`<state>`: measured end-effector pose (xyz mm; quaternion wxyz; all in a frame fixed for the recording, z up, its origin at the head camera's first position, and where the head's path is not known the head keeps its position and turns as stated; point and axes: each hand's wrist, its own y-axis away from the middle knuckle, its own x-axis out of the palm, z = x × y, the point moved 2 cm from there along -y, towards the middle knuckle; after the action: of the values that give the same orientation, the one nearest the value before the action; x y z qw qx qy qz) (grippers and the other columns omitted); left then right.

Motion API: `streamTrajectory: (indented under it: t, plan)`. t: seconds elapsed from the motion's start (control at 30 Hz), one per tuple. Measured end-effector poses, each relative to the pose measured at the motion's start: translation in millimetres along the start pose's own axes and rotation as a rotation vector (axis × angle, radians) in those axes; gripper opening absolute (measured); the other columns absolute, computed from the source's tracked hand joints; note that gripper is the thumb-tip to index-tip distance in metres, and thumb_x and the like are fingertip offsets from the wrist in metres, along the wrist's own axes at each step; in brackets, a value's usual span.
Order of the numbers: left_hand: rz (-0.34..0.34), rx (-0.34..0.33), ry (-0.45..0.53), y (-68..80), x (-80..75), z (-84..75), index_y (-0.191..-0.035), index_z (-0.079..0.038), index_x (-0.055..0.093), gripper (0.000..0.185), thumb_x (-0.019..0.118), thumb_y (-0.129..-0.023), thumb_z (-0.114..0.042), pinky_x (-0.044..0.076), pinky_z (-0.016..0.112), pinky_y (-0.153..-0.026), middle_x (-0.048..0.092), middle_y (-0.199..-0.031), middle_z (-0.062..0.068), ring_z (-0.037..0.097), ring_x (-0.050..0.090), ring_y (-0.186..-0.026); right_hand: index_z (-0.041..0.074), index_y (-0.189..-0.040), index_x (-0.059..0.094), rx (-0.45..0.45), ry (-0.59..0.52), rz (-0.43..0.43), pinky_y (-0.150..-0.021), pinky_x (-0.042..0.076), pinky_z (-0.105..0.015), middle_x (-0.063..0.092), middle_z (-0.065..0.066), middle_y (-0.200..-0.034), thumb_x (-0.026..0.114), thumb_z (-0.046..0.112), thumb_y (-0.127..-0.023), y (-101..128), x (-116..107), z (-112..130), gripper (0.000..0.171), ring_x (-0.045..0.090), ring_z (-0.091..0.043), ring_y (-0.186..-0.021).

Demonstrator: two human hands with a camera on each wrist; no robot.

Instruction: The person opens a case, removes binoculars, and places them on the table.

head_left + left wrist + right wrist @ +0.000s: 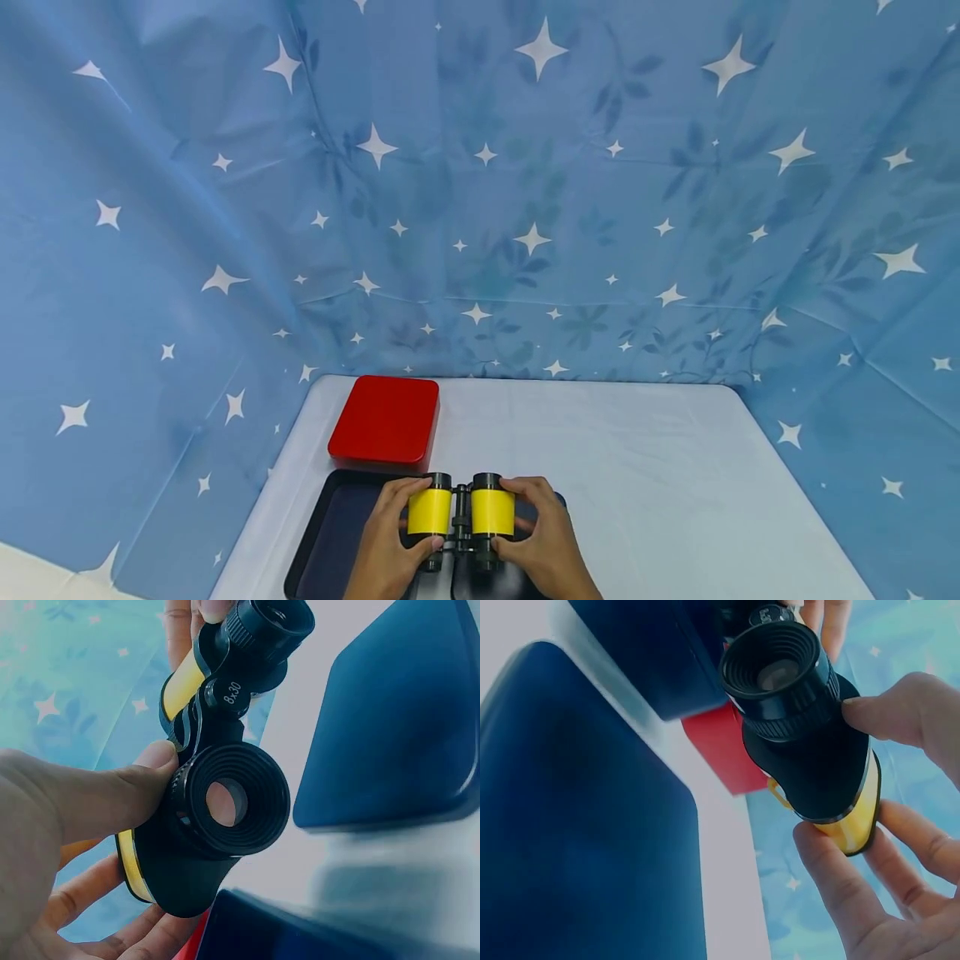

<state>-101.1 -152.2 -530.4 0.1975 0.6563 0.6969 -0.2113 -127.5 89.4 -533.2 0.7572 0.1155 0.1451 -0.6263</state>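
Both hands hold a pair of yellow and black binoculars (461, 515) low at the front of the table, over a dark tray (330, 533). My left hand (390, 537) grips the left barrel (199, 825), thumb by its rubber eyecup. My right hand (542, 537) grips the right barrel (817, 757), thumb next to the eyepiece and fingers curled under the yellow band. The hinge is marked 8x30 (232, 693).
A red flat tin (386, 418) lies behind the tray at the table's left. The table has a pale cover (660, 467). Blue star-patterned cloth (525, 208) rises behind and on both sides.
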Motion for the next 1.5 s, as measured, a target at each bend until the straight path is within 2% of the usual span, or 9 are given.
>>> streamTrajectory:
  t: [0.37, 0.73, 1.03, 1.33, 1.5]
  plan:
    - [0.117, 0.052, 0.045, -4.0, 20.5, -6.3, -0.144, -0.019, 0.062, 0.075, 0.095, -0.077, -0.013, 0.062, 0.044, -0.091, 0.054, -0.142, 0.010, 0.032, 0.058, -0.123, 0.016, -0.136, 0.066, 0.043, -0.030, -0.034, -0.089, 0.065, -0.047, 0.055, -0.011, -0.134, 0.095, 0.006, -0.072, 11.2, -23.5, -15.1, 0.071, 0.061, -0.039, -0.128]
    - [0.151, 0.100, 0.068, -3.8, 41.3, -13.2, -0.145, -0.022, 0.062, 0.076, 0.095, -0.077, -0.014, 0.062, 0.035, -0.089, 0.055, -0.142, 0.007, 0.029, 0.061, -0.122, 0.016, -0.135, 0.067, 0.093, -0.030, -0.077, -0.087, 0.065, -0.052, 0.057, -0.012, -0.133, 0.096, 0.008, -0.073, 22.9, -41.9, -26.5, 0.069, 0.060, -0.037, -0.120]
    - [0.179, 0.131, 0.089, -3.1, 57.6, -21.1, -0.145, -0.022, 0.062, 0.074, 0.095, -0.079, -0.016, 0.062, 0.044, -0.093, 0.054, -0.144, 0.007, 0.031, 0.062, -0.122, 0.012, -0.134, 0.068, 0.134, 0.009, -0.118, -0.087, 0.065, -0.054, 0.058, -0.015, -0.131, 0.096, 0.005, -0.071, 33.2, -58.1, -28.6, 0.069, 0.064, -0.044, -0.123]
    - [0.217, 0.150, 0.133, -4.4, 70.0, -27.8, -0.145, -0.019, 0.062, 0.072, 0.094, -0.080, -0.015, 0.061, 0.033, -0.092, 0.054, -0.142, 0.005, 0.029, 0.062, -0.119, 0.015, -0.133, 0.069, 0.133, 0.026, -0.134, -0.085, 0.066, -0.047, 0.058, -0.014, -0.131, 0.097, 0.003, -0.070, 41.7, -72.5, -35.6, 0.070, 0.065, -0.041, -0.120]
    - [0.208, 0.155, 0.124, -2.9, 78.5, -29.9, -0.145, -0.023, 0.062, 0.073, 0.095, -0.080, -0.019, 0.061, 0.041, -0.098, 0.055, -0.142, 0.004, 0.028, 0.061, -0.121, 0.014, -0.132, 0.070, 0.141, 0.053, -0.158, -0.082, 0.066, -0.048, 0.059, -0.014, -0.130, 0.097, 0.001, -0.068, 44.8, -79.2, -37.8, 0.071, 0.067, -0.043, -0.119]
